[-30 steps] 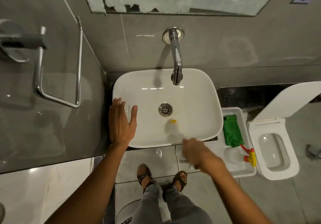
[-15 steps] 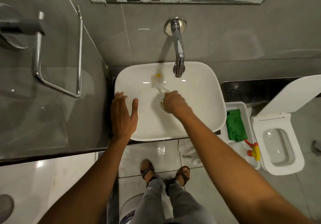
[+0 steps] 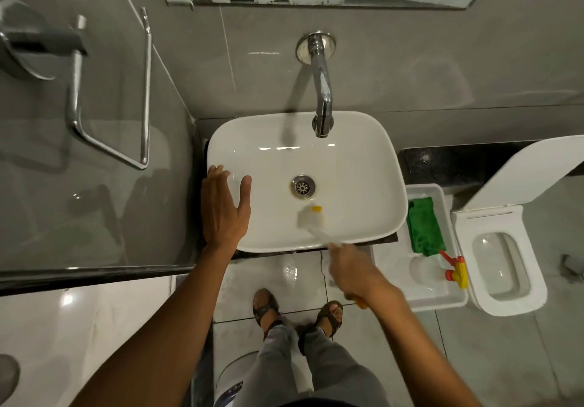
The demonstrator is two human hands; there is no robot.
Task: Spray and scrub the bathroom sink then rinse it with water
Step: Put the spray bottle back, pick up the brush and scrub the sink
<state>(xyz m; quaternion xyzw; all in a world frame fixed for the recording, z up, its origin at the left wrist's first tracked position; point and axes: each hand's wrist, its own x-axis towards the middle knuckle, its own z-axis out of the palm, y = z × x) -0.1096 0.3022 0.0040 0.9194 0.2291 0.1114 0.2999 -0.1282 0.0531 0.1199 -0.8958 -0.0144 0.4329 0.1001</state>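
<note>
White ceramic sink [image 3: 363, 185] sits under a chrome tap [image 3: 323, 97], its drain [image 3: 302, 187] at the middle. Of the two hands, the left hand [image 3: 222, 209] lies flat and spread on the sink's left rim. The right hand [image 3: 350, 269], at the front rim, is closed around a blurred brush [image 3: 311, 217] whose head rests in the basin just below the drain. A white tray [image 3: 420, 299] beside the sink holds a green cloth [image 3: 423, 226] and a spray bottle [image 3: 436, 267].

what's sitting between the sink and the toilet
In the head view, a white tray on the floor, holding a green cloth and a spray bottle, separates sink from toilet.
</note>
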